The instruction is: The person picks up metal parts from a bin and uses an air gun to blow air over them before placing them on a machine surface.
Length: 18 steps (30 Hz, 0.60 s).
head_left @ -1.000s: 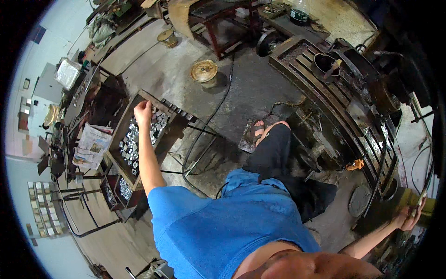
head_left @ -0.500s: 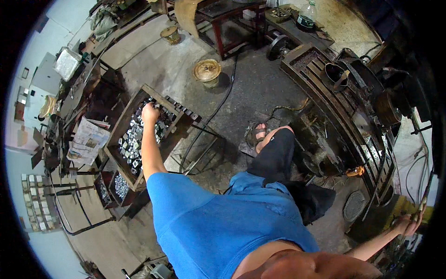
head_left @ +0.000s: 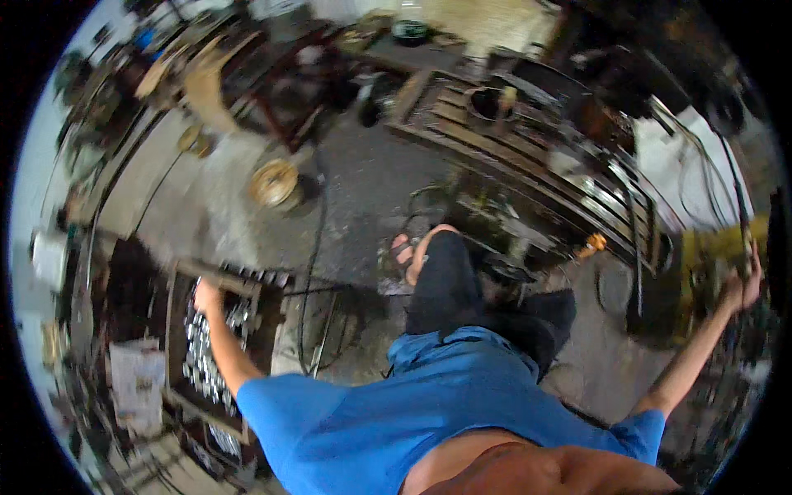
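Observation:
My left hand [head_left: 209,296] is over the far left part of a wooden crate [head_left: 172,346] of small metal pieces [head_left: 204,351]. Its fingers look curled together, but blur hides whether a piece is between them. Out to the far right, my right hand [head_left: 739,289] grips the lower end of a long dark rod [head_left: 739,177]. One of its fingers points up along the rod.
A slatted machine bed [head_left: 528,161] with a round can [head_left: 492,106] spans the upper right. A round stool [head_left: 274,183] stands on the floor, near a dark cable [head_left: 316,247]. Newspaper [head_left: 136,384] hangs left of the crate. An orange piece [head_left: 591,244] sits by the machine.
My view has swung, so the crate now sits lower and further left and the machine bed nearer the middle. My left hand is still over the crate, my right still at the rod.

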Motion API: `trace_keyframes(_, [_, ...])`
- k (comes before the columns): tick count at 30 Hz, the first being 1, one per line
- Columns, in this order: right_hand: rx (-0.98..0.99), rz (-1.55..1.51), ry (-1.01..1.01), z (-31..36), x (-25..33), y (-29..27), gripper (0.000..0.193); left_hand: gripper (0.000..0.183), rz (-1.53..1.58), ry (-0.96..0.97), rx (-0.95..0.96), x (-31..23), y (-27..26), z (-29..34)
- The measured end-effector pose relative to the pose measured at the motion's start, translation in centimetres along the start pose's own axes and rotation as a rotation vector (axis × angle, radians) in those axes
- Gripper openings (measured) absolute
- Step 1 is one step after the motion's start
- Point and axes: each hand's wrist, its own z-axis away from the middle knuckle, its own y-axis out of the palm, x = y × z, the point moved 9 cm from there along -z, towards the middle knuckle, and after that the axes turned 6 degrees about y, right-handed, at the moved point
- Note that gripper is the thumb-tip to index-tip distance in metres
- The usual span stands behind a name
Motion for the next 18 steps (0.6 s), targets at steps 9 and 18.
trace_keyframes(9, [-0.096, -0.238, -0.205, -1.2, 10.5, 0.6, 0.032, 0.047, 0.218, -0.025, -0.144, -0.3, -2.1, 0.8])
trace_keyframes(18, [-0.050, 0.126, -0.373, -6.2, 15.3, -0.2, 0.024, 0.021, 1.801, -0.334, -0.309, 7.1, 0.5, 3.9])
